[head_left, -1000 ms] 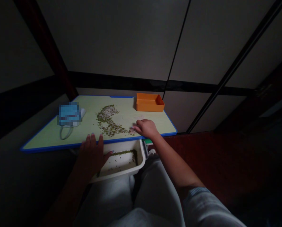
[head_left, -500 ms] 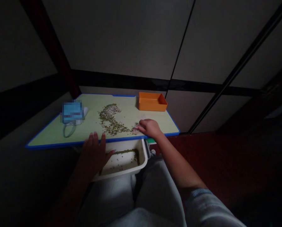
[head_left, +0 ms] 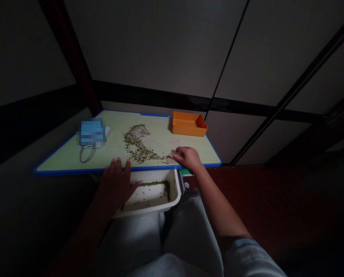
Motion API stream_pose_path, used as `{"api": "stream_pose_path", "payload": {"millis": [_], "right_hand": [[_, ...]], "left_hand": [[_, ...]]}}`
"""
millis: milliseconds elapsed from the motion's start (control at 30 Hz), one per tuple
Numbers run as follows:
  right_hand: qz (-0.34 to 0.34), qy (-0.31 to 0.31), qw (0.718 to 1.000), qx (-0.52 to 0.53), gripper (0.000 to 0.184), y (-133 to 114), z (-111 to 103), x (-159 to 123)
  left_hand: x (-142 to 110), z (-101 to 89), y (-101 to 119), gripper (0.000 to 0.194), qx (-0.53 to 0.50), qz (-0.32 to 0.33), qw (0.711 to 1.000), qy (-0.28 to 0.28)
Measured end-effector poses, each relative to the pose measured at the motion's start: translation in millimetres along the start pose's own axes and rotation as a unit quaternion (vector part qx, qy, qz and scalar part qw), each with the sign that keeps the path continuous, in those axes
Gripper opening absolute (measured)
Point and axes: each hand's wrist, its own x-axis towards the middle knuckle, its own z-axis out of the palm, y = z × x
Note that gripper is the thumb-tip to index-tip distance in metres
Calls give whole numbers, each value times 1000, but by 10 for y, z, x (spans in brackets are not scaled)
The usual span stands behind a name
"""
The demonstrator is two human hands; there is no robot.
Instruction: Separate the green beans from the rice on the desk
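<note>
My right hand rests on the pale table top near its front edge, fingers curled together toward the thumb. Small pale pinkish pieces lie at its fingertips; whatever the fingers hold is too small to make out. To the left spreads a loose, curved patch of small green grains, with a whitish heap of grains at its far end. My left hand lies open, fingertips on the table's blue front edge and thumb over a white tub. Green grains line that tub's far and right sides.
An orange open box stands at the table's back right. At the left is a device with a blurred blue screen and a looped grey strap. Behind the table rises a panelled wall; reddish floor shows at right.
The view has shifted slightly, so the table appears a little further right. My right hand's fingers have moved a little among the pale pieces; my left hand stays at the edge.
</note>
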Motion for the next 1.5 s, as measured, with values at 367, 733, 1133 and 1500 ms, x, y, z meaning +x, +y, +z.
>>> {"api": "stream_pose_path", "payload": {"millis": [367, 733, 1133, 1500], "right_hand": [[-12, -11, 999, 39, 40, -19, 1, -12], [-41, -5, 997, 63, 37, -20, 4, -39], [-18, 7, 999, 29, 38, -37, 10, -31], [-40, 5, 998, 48, 37, -27, 12, -32]], "left_hand": [[-5, 22, 12, 82, -8, -2, 1000, 15], [12, 2, 4, 82, -15, -3, 1000, 1], [8, -30, 29, 81, -20, -9, 1000, 4], [9, -15, 32, 81, -34, -17, 999, 6]]}}
